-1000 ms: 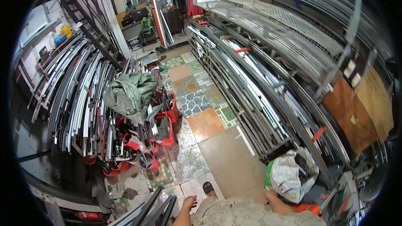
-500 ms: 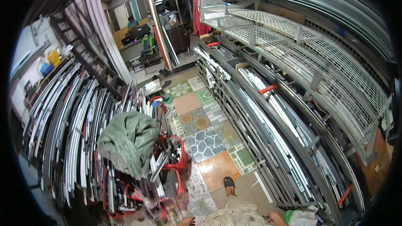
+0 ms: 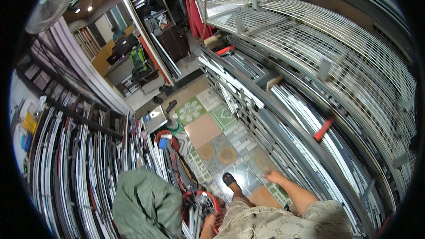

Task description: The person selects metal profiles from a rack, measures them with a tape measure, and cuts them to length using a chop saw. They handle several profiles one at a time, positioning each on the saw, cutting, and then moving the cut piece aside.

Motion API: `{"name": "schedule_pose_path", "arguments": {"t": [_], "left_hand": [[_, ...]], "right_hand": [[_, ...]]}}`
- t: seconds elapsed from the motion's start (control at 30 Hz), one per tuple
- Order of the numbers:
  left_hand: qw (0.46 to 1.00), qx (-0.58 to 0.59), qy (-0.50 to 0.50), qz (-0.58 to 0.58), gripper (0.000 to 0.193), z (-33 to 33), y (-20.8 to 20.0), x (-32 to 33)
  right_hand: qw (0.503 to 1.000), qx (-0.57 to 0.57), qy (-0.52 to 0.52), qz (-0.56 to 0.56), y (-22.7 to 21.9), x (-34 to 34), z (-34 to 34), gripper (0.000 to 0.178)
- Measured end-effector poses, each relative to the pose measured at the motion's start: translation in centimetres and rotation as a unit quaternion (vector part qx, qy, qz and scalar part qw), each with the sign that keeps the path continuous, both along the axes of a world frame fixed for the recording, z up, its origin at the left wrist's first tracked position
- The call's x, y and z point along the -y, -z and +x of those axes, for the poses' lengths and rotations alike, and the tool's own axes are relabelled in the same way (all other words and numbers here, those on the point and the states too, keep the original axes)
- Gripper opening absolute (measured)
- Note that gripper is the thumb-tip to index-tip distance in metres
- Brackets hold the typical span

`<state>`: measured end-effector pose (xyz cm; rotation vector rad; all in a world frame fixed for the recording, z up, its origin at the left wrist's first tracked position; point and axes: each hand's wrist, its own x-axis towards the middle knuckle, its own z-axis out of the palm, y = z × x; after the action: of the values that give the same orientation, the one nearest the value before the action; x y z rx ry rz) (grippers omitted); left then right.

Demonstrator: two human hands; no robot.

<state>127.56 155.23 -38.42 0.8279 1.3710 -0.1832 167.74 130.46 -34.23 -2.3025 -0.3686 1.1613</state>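
My right hand (image 3: 274, 177) hangs over the tiled aisle (image 3: 201, 130), its fingers loosely bent and apart, and nothing shows in it. Low in the picture, my left hand (image 3: 211, 222) hangs beside a red basket (image 3: 216, 200) of metal pieces; its fingers are mostly hidden. To the left of that basket, a green sheet (image 3: 148, 206) is draped over something I cannot make out. Nearest to my right hand is the long rack of metal profiles (image 3: 305, 155) along the aisle's right side. One sandalled foot (image 3: 230, 180) is stepping forward on the tiles.
Many upright profiles (image 3: 84, 168) line the left side. Wire mesh shelving (image 3: 318, 31) overhangs the right rack, which has red-ended bars (image 3: 323, 129). Ahead, a doorway leads to an office with a green chair (image 3: 138, 59) and a person (image 3: 117, 34). Sandals (image 3: 171, 106) lie near the threshold.
I have moved forward along the aisle, so the doorway and racks appear closer. My right hand has swung up and forward into view; my left hand is now beside the red basket.
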Motion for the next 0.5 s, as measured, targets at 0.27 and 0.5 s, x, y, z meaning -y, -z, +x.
{"name": "schedule_pose_path", "arguments": {"t": [0.27, 0.5], "left_hand": [[0.982, 0.032, 0.184, 0.037, 0.036, 22.0, -3.1, -28.4], [0.943, 0.135, 0.266, 0.150, 0.037, 50.2, -8.8, -50.1]], "right_hand": [[0.898, -0.362, 0.219, 0.118, -1.6, -18.5, 4.6, 0.094], [0.960, -0.231, 0.139, -0.073, 5.4, -35.7, 23.2, 0.086]]}}
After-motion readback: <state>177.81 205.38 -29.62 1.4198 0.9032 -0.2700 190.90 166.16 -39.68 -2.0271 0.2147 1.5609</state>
